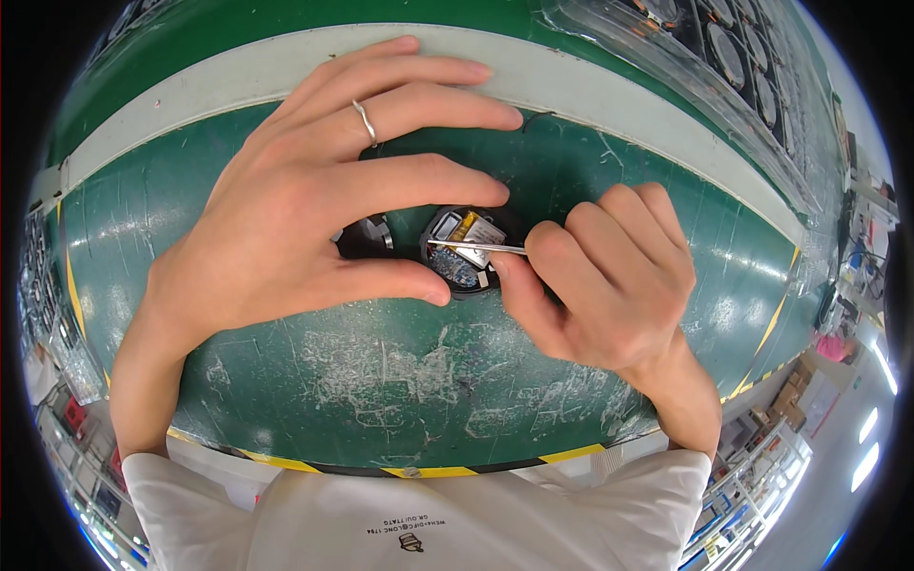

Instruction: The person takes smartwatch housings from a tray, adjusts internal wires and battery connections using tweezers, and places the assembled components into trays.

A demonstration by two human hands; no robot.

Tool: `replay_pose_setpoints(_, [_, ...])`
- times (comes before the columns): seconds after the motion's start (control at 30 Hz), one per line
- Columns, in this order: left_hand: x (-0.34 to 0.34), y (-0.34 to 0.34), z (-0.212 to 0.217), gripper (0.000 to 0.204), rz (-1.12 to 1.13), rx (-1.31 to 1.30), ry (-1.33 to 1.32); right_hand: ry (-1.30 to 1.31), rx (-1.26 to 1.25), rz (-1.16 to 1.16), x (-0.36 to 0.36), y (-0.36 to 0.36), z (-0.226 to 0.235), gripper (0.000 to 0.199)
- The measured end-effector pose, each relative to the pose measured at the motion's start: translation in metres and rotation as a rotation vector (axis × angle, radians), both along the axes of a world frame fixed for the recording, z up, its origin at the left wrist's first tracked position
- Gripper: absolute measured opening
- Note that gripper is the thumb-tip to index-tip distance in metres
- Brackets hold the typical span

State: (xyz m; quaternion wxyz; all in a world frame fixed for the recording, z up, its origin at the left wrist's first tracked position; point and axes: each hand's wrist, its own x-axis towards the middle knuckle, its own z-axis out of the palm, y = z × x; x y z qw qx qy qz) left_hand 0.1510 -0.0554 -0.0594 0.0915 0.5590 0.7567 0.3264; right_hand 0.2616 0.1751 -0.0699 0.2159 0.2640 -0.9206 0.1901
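A round black device housing [426,249] lies on the green work surface, its inside facing up. In it sit a silver battery pouch [487,231] with yellow tape and a small circuit board [455,269]. My left hand [305,190] steadies the housing, index fingertip at its far rim and thumb at its near left; the other fingers stretch out above the table. Pinched in my right hand [619,276] are slim metal tweezers [490,247], pointing left across the open housing. Beneath my left palm shows a black part [367,238], partly hidden.
A pale raised strip [609,119] curves along the far side of the green table [419,381]. Past it at the far right stands a clear tray [700,62] with several round dark parts. Yellow-black tape [428,471] marks the near edge. A thin dark wire [540,118] lies near the strip.
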Motion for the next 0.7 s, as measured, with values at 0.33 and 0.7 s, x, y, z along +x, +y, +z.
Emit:
replay_pose_setpoints(0.33, [-0.0004, -0.0006, 0.0010, 0.058, -0.003, -0.001, -0.012, -0.062, -0.072, 0.018, -0.0026, 0.0031, 0.0037, 0.026])
replay_pose_setpoints(0.7, [-0.0004, -0.0017, 0.0003, 0.057, 0.002, 0.010, -0.009, -0.074, -0.076, 0.007, -0.0046, 0.0028, 0.0022, 0.025])
